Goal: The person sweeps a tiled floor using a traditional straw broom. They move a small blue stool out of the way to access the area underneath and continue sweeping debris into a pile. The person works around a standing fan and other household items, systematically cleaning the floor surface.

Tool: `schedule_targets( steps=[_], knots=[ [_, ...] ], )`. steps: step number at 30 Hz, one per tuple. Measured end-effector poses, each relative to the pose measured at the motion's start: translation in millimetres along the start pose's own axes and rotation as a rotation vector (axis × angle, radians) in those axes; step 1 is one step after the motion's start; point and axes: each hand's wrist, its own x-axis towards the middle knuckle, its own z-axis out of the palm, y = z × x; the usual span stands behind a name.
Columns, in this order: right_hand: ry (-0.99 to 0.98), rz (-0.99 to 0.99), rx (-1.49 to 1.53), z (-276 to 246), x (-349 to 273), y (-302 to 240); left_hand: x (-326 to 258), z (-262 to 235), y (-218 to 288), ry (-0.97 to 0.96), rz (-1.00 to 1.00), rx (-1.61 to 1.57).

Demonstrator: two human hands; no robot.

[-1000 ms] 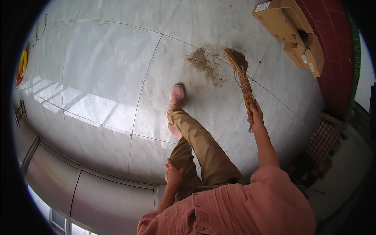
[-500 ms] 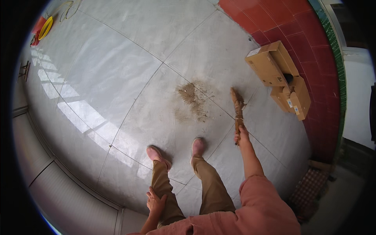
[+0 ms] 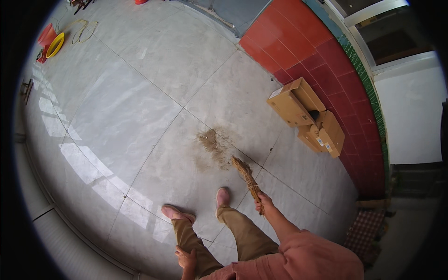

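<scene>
My right hand [image 3: 264, 201] grips the handle of a short straw broom [image 3: 246, 175], whose bristle end rests on the grey tiled floor [image 3: 140, 102] beside a small pile of brown dirt [image 3: 211, 142]. The pile lies just left of the broom's tip. My left hand [image 3: 186, 258] hangs by my thigh, fingers loosely apart, holding nothing. Both my feet in pink slippers [image 3: 223, 197] stand just behind the pile.
Open cardboard boxes [image 3: 305, 114] sit against a red tiled wall [image 3: 322, 56] on the right. A yellow ring and a red tub [image 3: 50, 41] lie far left, near a coiled cord. A checked mat [image 3: 368, 228] lies at the lower right.
The view has swung so the wall and boxes moved toward the middle. The broom has swept down toward the dirt pile, and my feet now stand side by side.
</scene>
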Motion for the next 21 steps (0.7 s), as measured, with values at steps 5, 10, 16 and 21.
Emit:
schedule_targets(
  steps=[5,10,16,21],
  knots=[
    [-0.018,-0.866,-0.566,84,-8,69,18,-27,-20,-0.131,0.063,-0.054],
    [-0.122,-0.768,-1.314,264,-86,25,40,-66,-73,-0.173,0.044,-0.129],
    [-0.047,-0.715,-1.682,345,-70,-19,66,-106,-96,-0.249,0.046,-0.211],
    [0.161,-0.668,-1.660,316,-46,-45,97,-168,-82,-0.225,0.014,-0.265]
  ],
)
